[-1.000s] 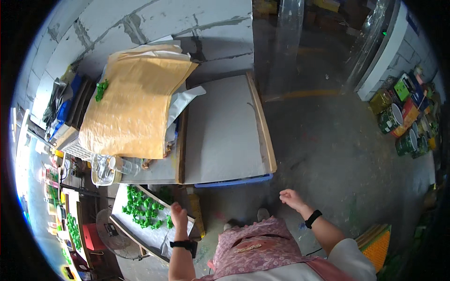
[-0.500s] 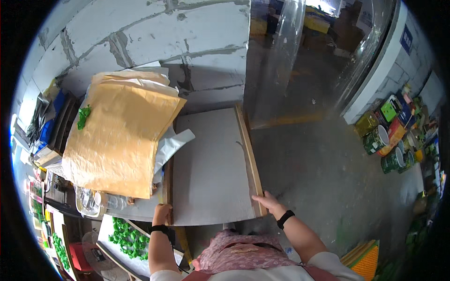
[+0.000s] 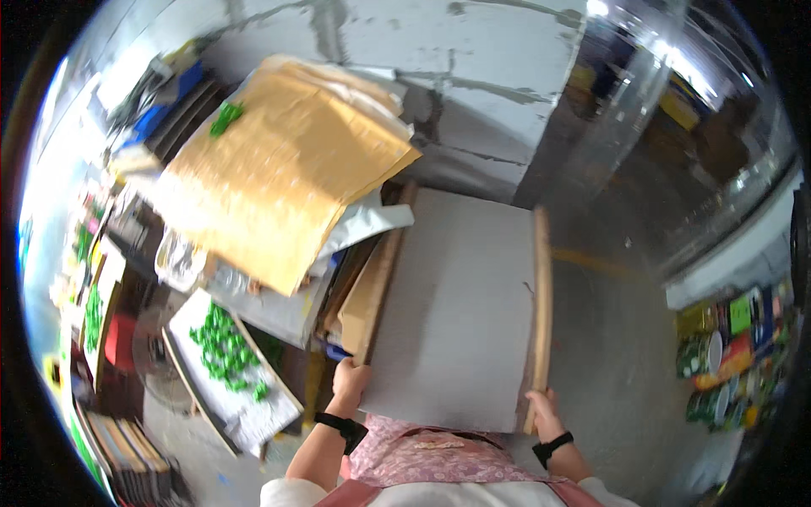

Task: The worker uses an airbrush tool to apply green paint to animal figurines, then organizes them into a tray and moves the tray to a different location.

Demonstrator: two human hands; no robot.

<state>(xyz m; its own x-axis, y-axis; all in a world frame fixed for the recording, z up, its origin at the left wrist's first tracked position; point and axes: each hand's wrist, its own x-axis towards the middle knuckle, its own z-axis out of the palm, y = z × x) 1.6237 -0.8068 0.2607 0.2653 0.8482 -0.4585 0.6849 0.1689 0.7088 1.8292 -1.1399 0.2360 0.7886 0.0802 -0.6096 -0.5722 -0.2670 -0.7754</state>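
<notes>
Both of my hands hold a large grey tray (image 3: 460,304) with wooden side rails, level in front of my apron. My left hand (image 3: 351,382) wraps round the near end of its left rail. On the right rail, close to the near corner, my right hand (image 3: 543,411) is closed, with the fingers partly hidden beneath the wood. The tray's grey bed carries nothing that I can see. Beside its left rail lies a stack of yellowish-brown paper sheets (image 3: 291,169), with a small green piece (image 3: 226,118) on top.
Left of me, a white-lined tray (image 3: 274,414) bears many green pieces (image 3: 221,342). A standing fan (image 3: 165,363) is behind it. Painted tins (image 3: 701,355) line the right wall. A block wall (image 3: 490,76) stands ahead, beside a doorway with clear plastic strips (image 3: 621,110).
My view has swung left. The tray has come away from the table and paper stack, turning slightly, and a brown box edge now shows beside its left rail. Both hands keep their hold.
</notes>
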